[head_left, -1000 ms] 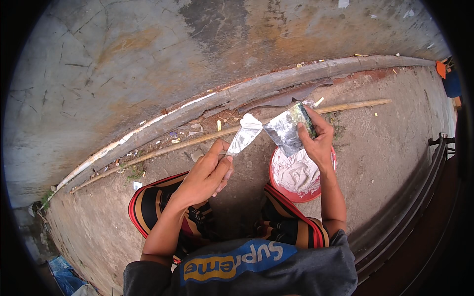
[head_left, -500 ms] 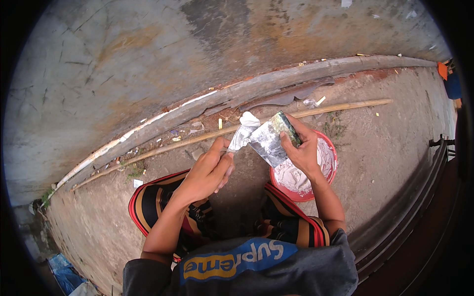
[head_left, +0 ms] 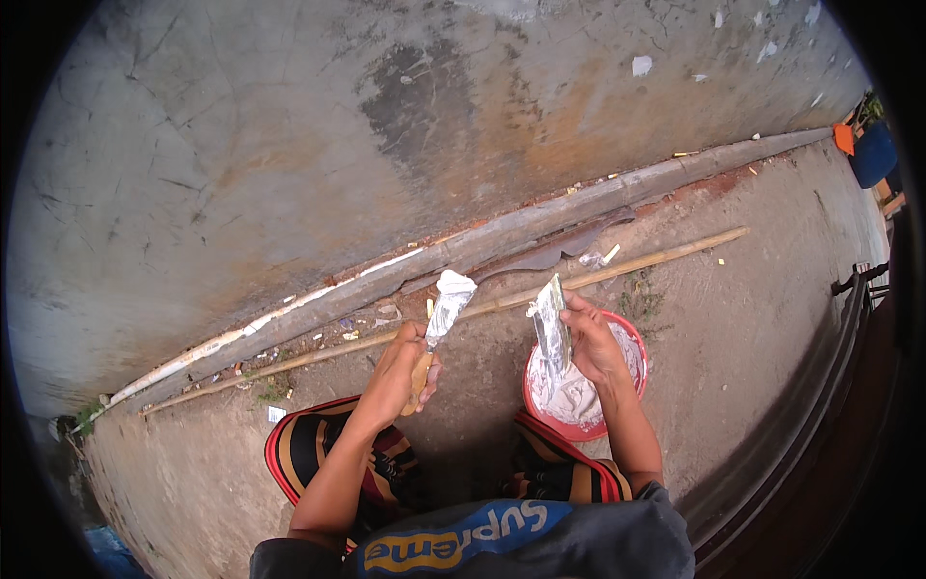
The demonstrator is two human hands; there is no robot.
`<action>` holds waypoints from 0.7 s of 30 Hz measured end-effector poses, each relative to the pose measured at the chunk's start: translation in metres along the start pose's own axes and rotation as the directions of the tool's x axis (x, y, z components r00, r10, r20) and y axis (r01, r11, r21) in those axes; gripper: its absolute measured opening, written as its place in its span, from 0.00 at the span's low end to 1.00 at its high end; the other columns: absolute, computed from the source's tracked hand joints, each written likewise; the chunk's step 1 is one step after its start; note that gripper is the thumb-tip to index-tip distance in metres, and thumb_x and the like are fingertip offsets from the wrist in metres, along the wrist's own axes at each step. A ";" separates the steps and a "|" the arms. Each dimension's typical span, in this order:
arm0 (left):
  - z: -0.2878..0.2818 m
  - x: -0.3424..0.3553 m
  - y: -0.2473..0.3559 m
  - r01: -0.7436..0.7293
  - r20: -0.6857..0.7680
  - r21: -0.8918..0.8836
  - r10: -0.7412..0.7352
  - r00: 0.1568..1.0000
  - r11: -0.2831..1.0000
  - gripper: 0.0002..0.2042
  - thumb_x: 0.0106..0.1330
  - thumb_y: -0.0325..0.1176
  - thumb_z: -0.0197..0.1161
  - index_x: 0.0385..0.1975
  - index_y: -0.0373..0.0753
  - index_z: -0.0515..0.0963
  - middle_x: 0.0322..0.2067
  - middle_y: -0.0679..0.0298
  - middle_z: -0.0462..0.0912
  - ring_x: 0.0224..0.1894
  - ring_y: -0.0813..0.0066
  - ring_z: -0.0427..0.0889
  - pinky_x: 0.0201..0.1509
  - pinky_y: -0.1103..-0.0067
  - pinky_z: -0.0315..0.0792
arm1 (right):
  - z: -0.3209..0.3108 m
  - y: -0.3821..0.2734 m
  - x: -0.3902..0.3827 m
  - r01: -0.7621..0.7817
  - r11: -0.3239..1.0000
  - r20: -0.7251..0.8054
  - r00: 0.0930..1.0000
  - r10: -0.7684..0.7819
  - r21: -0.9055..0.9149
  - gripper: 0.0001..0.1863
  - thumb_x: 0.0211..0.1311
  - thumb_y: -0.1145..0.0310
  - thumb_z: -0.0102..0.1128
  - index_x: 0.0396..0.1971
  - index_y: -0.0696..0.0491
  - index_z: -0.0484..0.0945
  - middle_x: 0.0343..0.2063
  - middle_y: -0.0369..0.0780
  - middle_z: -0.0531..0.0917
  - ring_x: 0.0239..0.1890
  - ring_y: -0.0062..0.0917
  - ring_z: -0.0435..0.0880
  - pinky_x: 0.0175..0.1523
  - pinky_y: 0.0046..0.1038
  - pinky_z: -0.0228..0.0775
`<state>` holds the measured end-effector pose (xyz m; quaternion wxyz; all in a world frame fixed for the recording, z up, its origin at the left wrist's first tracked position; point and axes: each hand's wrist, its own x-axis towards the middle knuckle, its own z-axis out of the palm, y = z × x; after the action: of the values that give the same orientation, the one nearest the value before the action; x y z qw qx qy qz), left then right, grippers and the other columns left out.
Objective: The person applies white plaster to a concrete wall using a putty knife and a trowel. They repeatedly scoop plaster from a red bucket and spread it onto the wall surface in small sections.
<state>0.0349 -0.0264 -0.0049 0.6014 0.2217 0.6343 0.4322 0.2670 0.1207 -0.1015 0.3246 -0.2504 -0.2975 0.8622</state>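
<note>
My left hand (head_left: 394, 378) is closed around the wooden handle of a putty knife (head_left: 446, 317), its blade pointing up and away. White paste coats the blade, with a lump at the tip. A thin flat plate (head_left: 552, 328), smeared with white paste on its left face, is pinched by its right side in my right hand (head_left: 592, 340). It stands nearly edge-on, apart from the putty knife. Under and beside my right hand, a red basin (head_left: 583, 432) on the ground holds whitish paste (head_left: 579, 398). The plate and hand hide part of it.
A grey, stained wall (head_left: 289, 145) rises ahead, with a low concrete ledge (head_left: 463, 253) along its foot. On the ground lies a long bamboo pole (head_left: 666, 253), with litter scattered near it. A dark metal rail (head_left: 801, 425) runs along the right. A blue container (head_left: 871, 154) stands far right.
The putty knife has come away from the plate, with more paste at its tip. My right hand has turned the plate from facing up to nearly edge-on. The view has tilted up the wall.
</note>
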 end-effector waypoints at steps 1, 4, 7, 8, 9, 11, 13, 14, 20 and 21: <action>-0.004 0.000 -0.002 -0.033 -0.007 0.010 0.033 0.999 0.999 0.12 0.69 0.36 0.37 0.46 0.39 0.62 0.21 0.66 0.68 0.15 0.80 0.65 0.14 0.82 0.60 | 0.003 -0.009 0.001 0.006 0.998 -0.021 1.000 -0.005 0.059 0.20 0.62 0.76 0.56 0.54 0.59 0.73 0.44 0.40 0.84 0.41 0.21 0.85 0.48 0.25 0.79; -0.010 -0.004 0.010 -0.092 -0.037 -0.068 0.089 0.995 0.993 0.11 0.69 0.37 0.38 0.46 0.42 0.62 0.20 0.65 0.67 0.13 0.80 0.64 0.13 0.82 0.60 | 0.005 -0.032 0.004 0.113 0.977 -0.010 0.994 -0.113 0.181 0.20 0.62 0.75 0.56 0.55 0.57 0.72 0.44 0.39 0.83 0.42 0.21 0.85 0.48 0.26 0.79; -0.017 -0.012 0.039 -0.137 0.038 -0.087 0.141 0.989 0.987 0.09 0.70 0.36 0.39 0.44 0.41 0.62 0.21 0.65 0.68 0.14 0.80 0.65 0.14 0.81 0.61 | 0.011 -0.065 0.013 0.297 0.945 -0.076 0.954 -0.289 0.140 0.19 0.63 0.75 0.56 0.54 0.56 0.73 0.43 0.38 0.84 0.43 0.21 0.84 0.49 0.27 0.79; -0.019 -0.014 0.048 -0.145 0.065 -0.094 0.151 0.986 0.985 0.08 0.70 0.35 0.39 0.42 0.41 0.61 0.21 0.65 0.68 0.15 0.80 0.65 0.15 0.81 0.61 | 0.015 -0.078 0.017 0.315 0.943 -0.031 0.949 -0.314 0.108 0.18 0.63 0.73 0.59 0.53 0.54 0.74 0.45 0.35 0.82 0.47 0.18 0.80 0.57 0.25 0.70; -0.019 -0.015 0.057 -0.177 0.064 -0.079 0.182 0.981 0.981 0.07 0.70 0.35 0.39 0.42 0.41 0.61 0.21 0.65 0.68 0.15 0.79 0.65 0.15 0.81 0.61 | 0.022 -0.092 0.021 0.363 0.929 -0.028 0.932 -0.362 0.076 0.17 0.63 0.72 0.59 0.53 0.54 0.75 0.44 0.35 0.82 0.47 0.18 0.80 0.56 0.25 0.70; -0.022 -0.016 0.073 -0.238 0.059 -0.050 0.241 0.969 0.970 0.07 0.70 0.35 0.39 0.42 0.41 0.61 0.21 0.65 0.68 0.15 0.79 0.65 0.15 0.81 0.62 | 0.038 -0.119 0.032 0.451 0.893 -0.017 0.893 -0.450 0.015 0.16 0.64 0.70 0.60 0.51 0.54 0.76 0.44 0.35 0.83 0.47 0.17 0.79 0.56 0.26 0.71; -0.023 -0.012 0.077 -0.296 0.051 -0.089 0.301 0.952 0.951 0.07 0.71 0.35 0.40 0.41 0.41 0.61 0.20 0.66 0.68 0.15 0.80 0.65 0.15 0.81 0.61 | 0.048 -0.139 0.056 0.579 0.804 -0.019 0.810 -0.587 -0.133 0.16 0.65 0.69 0.60 0.51 0.55 0.76 0.44 0.36 0.83 0.46 0.17 0.80 0.53 0.25 0.71; -0.025 -0.004 0.071 -0.311 0.024 -0.120 0.316 0.948 0.943 0.07 0.71 0.35 0.40 0.41 0.41 0.61 0.20 0.66 0.68 0.15 0.80 0.65 0.15 0.81 0.61 | 0.053 -0.147 0.073 0.629 0.748 -0.010 0.764 -0.645 -0.211 0.16 0.65 0.68 0.60 0.50 0.56 0.76 0.44 0.36 0.83 0.45 0.17 0.80 0.52 0.25 0.71; -0.028 0.035 0.032 -0.294 -0.048 -0.275 0.292 0.955 0.915 0.08 0.72 0.38 0.40 0.40 0.43 0.63 0.19 0.66 0.67 0.14 0.79 0.64 0.14 0.81 0.60 | 0.099 -0.167 0.142 0.629 0.161 0.077 0.334 -0.940 -0.761 0.16 0.67 0.70 0.56 0.51 0.61 0.77 0.40 0.41 0.86 0.39 0.24 0.83 0.47 0.26 0.72; -0.028 0.036 0.033 -0.291 -0.052 -0.271 0.288 0.956 0.918 0.08 0.71 0.38 0.40 0.40 0.42 0.63 0.19 0.66 0.67 0.14 0.79 0.64 0.14 0.81 0.61 | 0.104 -0.164 0.150 0.613 0.123 0.075 0.288 -0.955 -0.780 0.15 0.66 0.71 0.56 0.50 0.61 0.78 0.39 0.42 0.86 0.39 0.26 0.83 0.47 0.26 0.72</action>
<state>-0.0057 0.0120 -0.0012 0.5524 0.2247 0.5316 0.6015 0.1697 0.2912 0.0458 0.6820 -0.3343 -0.5925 0.2684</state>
